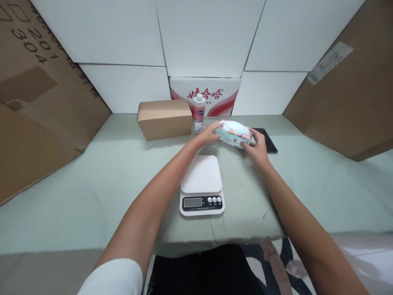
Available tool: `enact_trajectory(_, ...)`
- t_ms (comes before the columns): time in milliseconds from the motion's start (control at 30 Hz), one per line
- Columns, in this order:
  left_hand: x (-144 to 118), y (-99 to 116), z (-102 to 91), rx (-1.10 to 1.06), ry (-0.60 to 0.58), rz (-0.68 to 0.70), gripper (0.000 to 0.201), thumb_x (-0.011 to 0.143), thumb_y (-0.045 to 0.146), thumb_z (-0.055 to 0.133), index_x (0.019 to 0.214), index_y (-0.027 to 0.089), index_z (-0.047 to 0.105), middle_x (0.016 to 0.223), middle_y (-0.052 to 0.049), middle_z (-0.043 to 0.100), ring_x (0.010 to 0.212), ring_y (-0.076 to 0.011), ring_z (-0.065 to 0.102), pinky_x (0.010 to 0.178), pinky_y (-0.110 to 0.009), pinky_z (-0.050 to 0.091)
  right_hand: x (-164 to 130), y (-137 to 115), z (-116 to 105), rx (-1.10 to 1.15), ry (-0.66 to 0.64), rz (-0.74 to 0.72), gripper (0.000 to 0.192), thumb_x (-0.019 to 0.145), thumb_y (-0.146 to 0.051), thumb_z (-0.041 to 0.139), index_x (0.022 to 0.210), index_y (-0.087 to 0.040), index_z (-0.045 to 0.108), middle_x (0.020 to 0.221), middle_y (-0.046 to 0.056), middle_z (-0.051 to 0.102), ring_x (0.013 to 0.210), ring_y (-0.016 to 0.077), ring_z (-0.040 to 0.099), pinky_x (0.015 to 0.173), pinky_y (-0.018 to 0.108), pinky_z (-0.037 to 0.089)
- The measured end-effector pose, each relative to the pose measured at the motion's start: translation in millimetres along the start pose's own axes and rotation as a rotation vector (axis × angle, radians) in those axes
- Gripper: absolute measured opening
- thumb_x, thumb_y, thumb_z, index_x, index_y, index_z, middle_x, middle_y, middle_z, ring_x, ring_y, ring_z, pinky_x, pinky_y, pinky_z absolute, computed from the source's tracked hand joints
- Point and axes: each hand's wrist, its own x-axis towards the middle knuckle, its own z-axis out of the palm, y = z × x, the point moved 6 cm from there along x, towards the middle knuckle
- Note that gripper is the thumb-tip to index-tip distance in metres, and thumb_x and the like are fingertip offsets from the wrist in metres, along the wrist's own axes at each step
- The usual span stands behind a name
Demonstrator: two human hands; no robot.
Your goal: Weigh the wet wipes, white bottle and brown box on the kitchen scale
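Note:
A pack of wet wipes [232, 133] with a pale blue and pink printed wrapper lies on the green cloth behind the scale. My left hand [208, 134] grips its left end and my right hand [257, 147] holds its right end. A white digital kitchen scale [202, 184] with a blank grey display sits in front of the pack, with nothing on its platform.
A closed brown cardboard box [165, 119] and a small white bottle with a pink label [199, 112] stand at the back. A dark phone [267, 140] lies right of the pack. Large cardboard sheets lean at both sides [37, 106] [350, 90]. White panels form the back wall.

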Motion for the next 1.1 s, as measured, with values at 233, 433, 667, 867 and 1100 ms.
enact_trajectory(233, -97, -11, -65.9, -0.182, 0.24, -0.074, 0.037, 0.085, 0.029, 0.058, 0.118, 0.016, 0.072, 0.126, -0.013, 0.076, 0.118, -0.0248, 0.07, 0.103, -0.04, 0.054, -19, -64, 6, -0.061, 0.072, -0.268, 0.054, 0.085, -0.036, 0.068, 0.137, -0.027, 0.059, 0.164, 0.015, 0.044, 0.156, 0.036, 0.037, 0.127, 0.06, 0.032)
enact_trajectory(433, -162, -65, -94.1, 0.076, 0.409, -0.239, 0.026, 0.083, 0.028, 0.053, 0.097, 0.017, 0.073, 0.086, -0.004, 0.076, 0.074, -0.0162, 0.064, 0.075, -0.03, 0.05, 28, -99, 120, 0.299, -0.19, -0.093, 0.071, 0.081, -0.033, 0.066, 0.148, -0.02, 0.045, 0.16, 0.016, 0.05, 0.147, 0.0318, 0.052, 0.118, 0.047, 0.049)
enact_trajectory(667, -156, -79, -90.8, 0.021, 0.35, -0.246, 0.027, 0.086, 0.033, 0.054, 0.099, 0.017, 0.072, 0.082, -0.004, 0.075, 0.07, -0.016, 0.061, 0.071, -0.03, 0.046, 64, -93, 201, 0.068, -0.207, 0.005, 0.066, 0.068, -0.018, 0.072, 0.132, -0.016, 0.055, 0.137, 0.018, 0.069, 0.131, 0.0405, 0.062, 0.116, 0.058, 0.046)
enact_trajectory(867, -157, -80, -90.9, 0.001, 0.341, -0.253, 0.026, 0.086, 0.032, 0.055, 0.099, 0.018, 0.073, 0.08, -0.004, 0.074, 0.071, -0.0164, 0.063, 0.072, -0.03, 0.047, 57, -93, 195, 0.036, -0.135, -0.017, 0.041, 0.07, -0.023, 0.075, 0.108, -0.021, 0.059, 0.121, 0.014, 0.074, 0.117, 0.0359, 0.065, 0.11, 0.055, 0.049)
enact_trajectory(1100, -155, -74, -90.1, 0.055, 0.34, -0.246, 0.026, 0.083, 0.031, 0.055, 0.096, 0.019, 0.073, 0.077, -0.003, 0.072, 0.07, -0.0166, 0.06, 0.071, -0.03, 0.044, -24, -122, 105, 0.229, -0.228, -0.181, 0.04, 0.075, -0.05, 0.084, 0.094, -0.026, 0.057, 0.088, 0.003, 0.065, 0.074, 0.0205, 0.058, 0.067, 0.037, 0.054)
